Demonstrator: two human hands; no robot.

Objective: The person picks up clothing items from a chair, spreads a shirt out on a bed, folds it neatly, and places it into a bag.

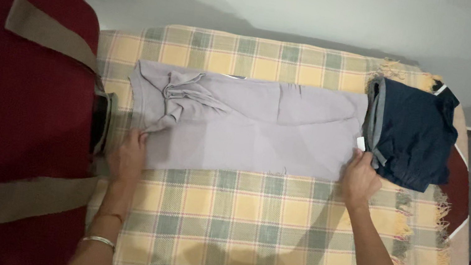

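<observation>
The left hand (128,155) pinched the lavender shirt (249,128) at its collar-end corner, near 9 o'clock, while the right hand (359,178) gripped the opposite hem edge at 3 o'clock, beside a small white tag (361,143). The shirt lay folded into a long band on the yellow-green plaid cloth (247,216), its long axis running 9 to 3, collar pointing toward the red duffel bag (7,102). A folded navy garment (414,136) sat just beyond the hem.
</observation>
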